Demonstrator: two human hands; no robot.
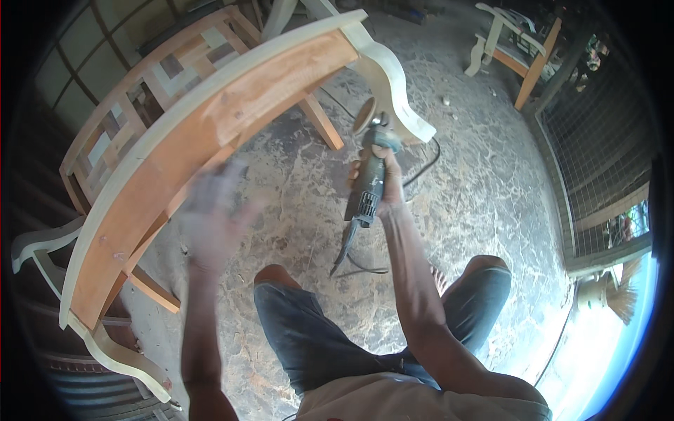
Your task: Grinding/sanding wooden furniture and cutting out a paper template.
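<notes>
My right hand is wrapped around the body of an angle grinder, held upright over the floor. Its round tan disc is at the top, beside the pale curved leg of a wooden bench. A cord trails from the grinder's lower end. My left hand is smeared by motion, close to the bench's broad orange-brown front rail. A greyish blur lies at its fingers; whether it holds something, or touches the rail, I cannot tell.
The bench's slatted back stands behind the rail. Its orange wooden brace sticks out low over the rough concrete floor. A wooden chair frame stands at the far right, near a wire-mesh panel. A straw broom is at the right.
</notes>
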